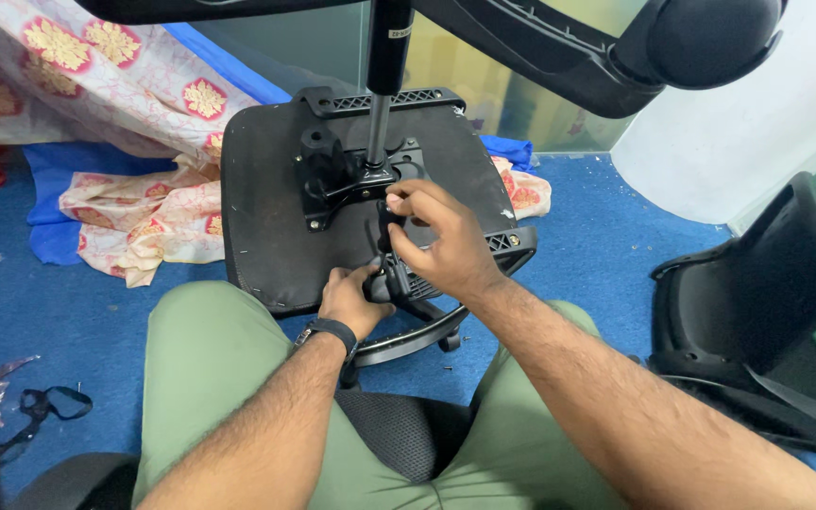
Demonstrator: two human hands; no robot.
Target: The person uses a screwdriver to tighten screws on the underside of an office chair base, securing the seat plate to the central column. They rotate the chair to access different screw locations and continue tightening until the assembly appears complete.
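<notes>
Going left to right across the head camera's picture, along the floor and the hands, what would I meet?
Black strap → patterned cloth → left hand → right hand on the upturned seat → black chair back.

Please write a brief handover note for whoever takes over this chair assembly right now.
Left hand: gripping a black armrest bracket at the near edge of the upturned seat.
Right hand: pinching a small black part on top of that bracket.
Done: the tilt mechanism and gas cylinder sit on the seat.
Left: bracket apparently not yet fastened; backrest lies apart on the blue carpet.
</notes>
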